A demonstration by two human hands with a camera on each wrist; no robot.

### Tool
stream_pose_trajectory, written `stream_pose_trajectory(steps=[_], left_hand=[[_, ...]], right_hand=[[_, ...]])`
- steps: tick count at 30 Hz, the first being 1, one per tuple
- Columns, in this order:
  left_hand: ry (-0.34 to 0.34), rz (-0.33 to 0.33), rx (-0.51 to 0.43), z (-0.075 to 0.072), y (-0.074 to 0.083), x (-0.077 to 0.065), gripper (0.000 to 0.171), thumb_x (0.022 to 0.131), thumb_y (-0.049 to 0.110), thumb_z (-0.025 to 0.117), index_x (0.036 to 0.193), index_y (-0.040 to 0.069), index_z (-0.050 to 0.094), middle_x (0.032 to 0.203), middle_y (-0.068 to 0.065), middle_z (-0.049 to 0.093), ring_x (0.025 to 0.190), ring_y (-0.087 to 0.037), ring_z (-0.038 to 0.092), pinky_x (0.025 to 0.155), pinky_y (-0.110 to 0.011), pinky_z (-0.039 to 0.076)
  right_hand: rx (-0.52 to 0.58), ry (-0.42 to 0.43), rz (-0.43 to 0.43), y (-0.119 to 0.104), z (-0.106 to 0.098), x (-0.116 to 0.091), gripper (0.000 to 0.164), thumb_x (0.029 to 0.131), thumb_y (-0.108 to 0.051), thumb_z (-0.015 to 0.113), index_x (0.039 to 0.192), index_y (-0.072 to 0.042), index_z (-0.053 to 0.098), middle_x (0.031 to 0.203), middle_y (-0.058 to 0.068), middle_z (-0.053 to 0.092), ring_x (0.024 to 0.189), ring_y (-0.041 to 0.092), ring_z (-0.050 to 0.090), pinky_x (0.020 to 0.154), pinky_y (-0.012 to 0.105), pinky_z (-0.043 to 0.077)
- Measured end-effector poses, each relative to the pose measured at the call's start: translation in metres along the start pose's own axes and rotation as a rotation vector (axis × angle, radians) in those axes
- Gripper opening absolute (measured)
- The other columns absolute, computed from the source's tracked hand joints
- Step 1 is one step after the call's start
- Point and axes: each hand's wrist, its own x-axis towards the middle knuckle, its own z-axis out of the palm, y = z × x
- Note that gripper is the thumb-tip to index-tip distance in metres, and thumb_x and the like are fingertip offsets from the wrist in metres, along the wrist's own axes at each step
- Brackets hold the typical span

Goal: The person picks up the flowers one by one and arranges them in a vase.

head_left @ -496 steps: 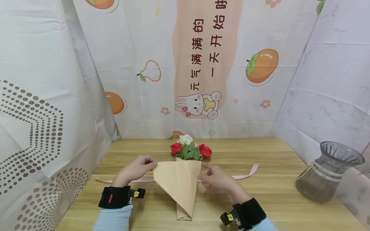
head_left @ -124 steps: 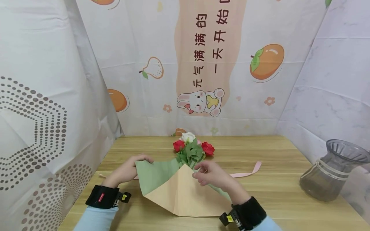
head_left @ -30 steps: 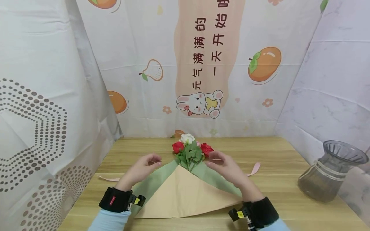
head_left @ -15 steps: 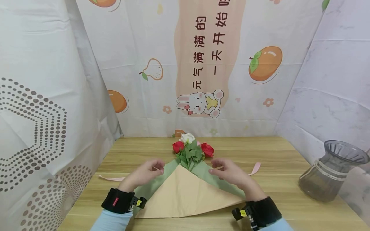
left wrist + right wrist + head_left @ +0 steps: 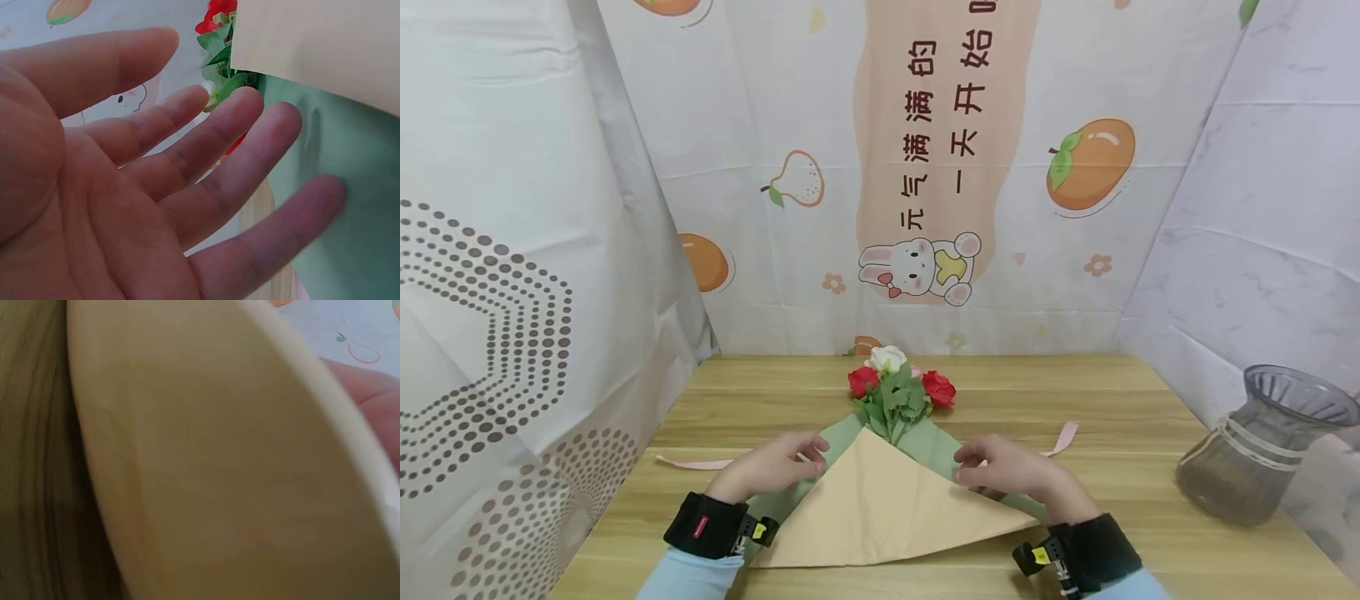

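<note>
A sheet of wrapping paper, green on one face and tan on the other, lies spread on the table; its near part is folded up as a tan flap [image 5: 880, 508]. A bouquet [image 5: 895, 387] of red, white and pink roses rests on it, stems hidden under the flap. My left hand [image 5: 778, 462] hovers over or touches the left green side [image 5: 350, 181], fingers fairly straight with nothing between them. Over the right green side, my right hand [image 5: 1015, 468] has loosely bent fingers and no visible hold. Paper covers most of it in the right wrist view.
Pink ribbon ends [image 5: 1063, 437] stick out on both sides from under the paper. A grey glass vase [image 5: 1247, 462] with cord around its neck stands at the table's right edge. Printed white cloth [image 5: 820, 275] hangs behind the wooden table [image 5: 1037, 383].
Earlier the paper was wrapped as a narrow cone, my left hand at its upper corner; since then it has been opened out flat. In the last second both hands have drawn nearer along its sides.
</note>
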Motion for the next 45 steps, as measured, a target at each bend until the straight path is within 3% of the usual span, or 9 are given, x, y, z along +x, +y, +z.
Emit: stream_pose_trajectory(steps=[6,14,21,27,34,45], left_hand=[[-0.040,-0.045,-0.040,0.0015,-0.0010,-0.0027,0.035,0.102,0.015,0.062,0.131,-0.004,0.059,0.114,-0.012,0.066,0.095,-0.024,0.063,0.069,-0.044,0.053],[-0.075,-0.062,-0.061,0.0028,-0.0014,-0.0051,0.035,0.101,0.012,0.062,0.133,-0.003,0.059,0.114,-0.014,0.067,0.097,-0.025,0.064,0.067,-0.045,0.053],[-0.090,-0.066,-0.050,0.0022,-0.0009,-0.0049,0.038,0.102,0.014,0.061,0.135,-0.004,0.058,0.116,-0.012,0.066,0.099,-0.024,0.065,0.068,-0.045,0.055],[-0.072,-0.047,-0.024,0.0015,0.0014,-0.0047,0.037,0.102,0.013,0.061,0.134,-0.005,0.059,0.113,-0.011,0.065,0.098,-0.023,0.063,0.071,-0.046,0.056],[-0.048,-0.003,0.033,0.0009,0.0008,-0.0032,0.034,0.103,0.016,0.061,0.131,-0.002,0.063,0.109,-0.006,0.065,0.090,-0.021,0.061,0.069,-0.039,0.054],[-0.049,0.029,0.037,-0.0002,0.0014,-0.0022,0.028,0.103,0.016,0.061,0.125,0.001,0.067,0.106,-0.004,0.066,0.090,-0.022,0.061,0.071,-0.034,0.051]], right_hand=[[-0.079,-0.010,-0.042,0.0035,0.0021,0.0022,0.049,0.097,-0.024,0.071,0.128,0.011,0.060,0.110,0.011,0.068,0.091,0.023,0.064,0.073,0.043,0.055],[-0.079,-0.022,-0.027,0.0071,0.0052,0.0017,0.047,0.097,-0.026,0.070,0.127,0.010,0.063,0.117,0.012,0.068,0.090,0.024,0.064,0.071,0.043,0.054],[-0.127,-0.024,-0.044,0.0054,0.0052,0.0022,0.045,0.097,-0.029,0.069,0.124,0.007,0.066,0.119,0.012,0.068,0.101,0.026,0.064,0.082,0.048,0.054],[-0.135,-0.034,-0.068,0.0025,0.0053,0.0027,0.041,0.097,-0.027,0.069,0.122,0.005,0.068,0.119,0.012,0.069,0.106,0.028,0.063,0.087,0.050,0.052],[-0.131,-0.051,-0.072,0.0015,0.0043,0.0028,0.036,0.098,-0.025,0.068,0.122,0.001,0.070,0.118,0.009,0.069,0.095,0.023,0.062,0.078,0.043,0.053],[-0.073,-0.098,-0.047,-0.0009,0.0028,0.0020,0.026,0.101,-0.020,0.064,0.120,-0.004,0.072,0.111,0.006,0.070,0.092,0.023,0.066,0.072,0.045,0.056]])
